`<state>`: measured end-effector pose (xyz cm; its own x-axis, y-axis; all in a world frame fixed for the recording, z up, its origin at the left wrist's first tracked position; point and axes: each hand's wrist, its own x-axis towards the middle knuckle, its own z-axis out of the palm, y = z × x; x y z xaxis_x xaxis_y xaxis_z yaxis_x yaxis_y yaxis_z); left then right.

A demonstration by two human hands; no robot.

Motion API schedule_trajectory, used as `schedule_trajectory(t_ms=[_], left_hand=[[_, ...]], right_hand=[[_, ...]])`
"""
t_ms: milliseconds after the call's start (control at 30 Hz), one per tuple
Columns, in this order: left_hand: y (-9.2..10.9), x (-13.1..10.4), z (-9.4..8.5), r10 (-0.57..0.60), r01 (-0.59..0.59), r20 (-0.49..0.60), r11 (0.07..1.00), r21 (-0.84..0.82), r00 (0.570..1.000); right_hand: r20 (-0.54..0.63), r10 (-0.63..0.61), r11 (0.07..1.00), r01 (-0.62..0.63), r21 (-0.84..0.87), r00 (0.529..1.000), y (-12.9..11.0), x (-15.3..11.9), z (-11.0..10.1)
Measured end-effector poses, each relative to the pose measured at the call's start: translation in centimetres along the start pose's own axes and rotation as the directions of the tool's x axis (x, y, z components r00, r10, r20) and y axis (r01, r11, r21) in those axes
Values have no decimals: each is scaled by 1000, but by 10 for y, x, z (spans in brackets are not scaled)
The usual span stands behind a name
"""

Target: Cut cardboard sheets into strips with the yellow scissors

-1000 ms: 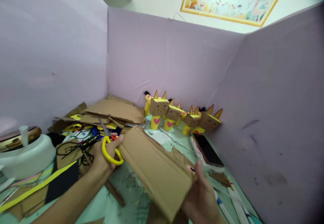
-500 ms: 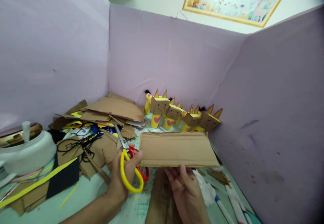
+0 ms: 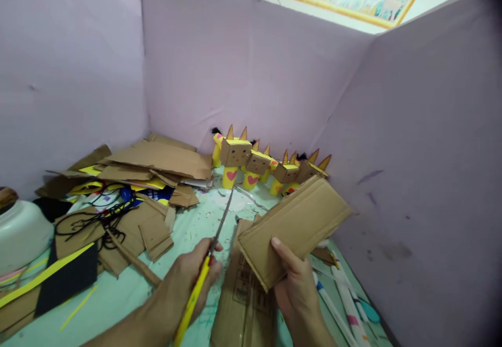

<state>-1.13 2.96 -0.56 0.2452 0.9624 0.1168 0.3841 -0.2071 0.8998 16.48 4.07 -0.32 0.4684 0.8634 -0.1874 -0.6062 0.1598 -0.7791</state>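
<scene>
My left hand (image 3: 196,273) is closed round a pair of scissors (image 3: 193,292) with yellow and red handles. Their blades point up and away, seen edge-on. In my right hand (image 3: 296,287) is a flat rectangular piece of cardboard (image 3: 298,224), gripped at its lower left part with the thumb on top and the fingers underneath. It is tilted, its right end higher. Beneath it on the table lies a longer cardboard strip (image 3: 245,294) with printed marks. The blades and the held cardboard are apart.
Several yellow animal figures with cardboard heads (image 3: 236,154) stand at the back wall. Cardboard scraps (image 3: 157,158), black cord (image 3: 113,226) and a black sheet (image 3: 66,279) lie on the left, beside a white pot (image 3: 25,234). Marker pens (image 3: 347,302) lie at the right.
The cardboard has swung from level to tilted and away from my left hand, which no longer touches it. The scissors have turned edge-on. The view has shifted right and down.
</scene>
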Motion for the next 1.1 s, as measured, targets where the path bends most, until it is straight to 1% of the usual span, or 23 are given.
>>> schedule_trajectory(t_ms=[67, 133, 200, 300, 400, 500, 633, 767, 1000, 1100], left_hand=[[0, 5, -14, 2, -2, -2, 999, 52, 1000], [4, 7, -26, 8, -11, 46, 999, 54, 999], [11, 5, -35, 10, -16, 105, 998, 56, 994], [23, 0, -42, 24, -32, 150, 998, 47, 988], [31, -5, -42, 38, -45, 174, 998, 35, 984], [32, -7, -36, 48, -54, 182, 998, 32, 982], [26, -8, -31, 41, -54, 174, 996, 68, 984], [16, -8, -30, 29, -53, 187, 991, 127, 982], [11, -8, -29, 11, -51, 188, 976, 211, 982], [8, -8, -26, -3, -35, 158, 971, 238, 987]], right_hand=[[-49, -3, 1000, 3, 5, 999, -2, 4, 0], [-72, 1, 1000, -2, -6, 997, -1, 5, 0], [-88, -36, 999, 33, -33, 995, -1, 4, 0], [-100, -121, 988, 111, -103, 988, 1, 2, -1], [-87, -188, 969, 171, -176, 978, 2, 0, -3], [-71, -212, 962, 195, -193, 975, 3, -1, -4], [-63, -205, 962, 189, -196, 977, 4, -3, -5], [-37, -206, 959, 194, -206, 978, 7, -4, -6], [-14, -257, 934, 245, -261, 966, 11, -1, -11], [-1, -283, 919, 271, -285, 959, 12, 0, -13]])
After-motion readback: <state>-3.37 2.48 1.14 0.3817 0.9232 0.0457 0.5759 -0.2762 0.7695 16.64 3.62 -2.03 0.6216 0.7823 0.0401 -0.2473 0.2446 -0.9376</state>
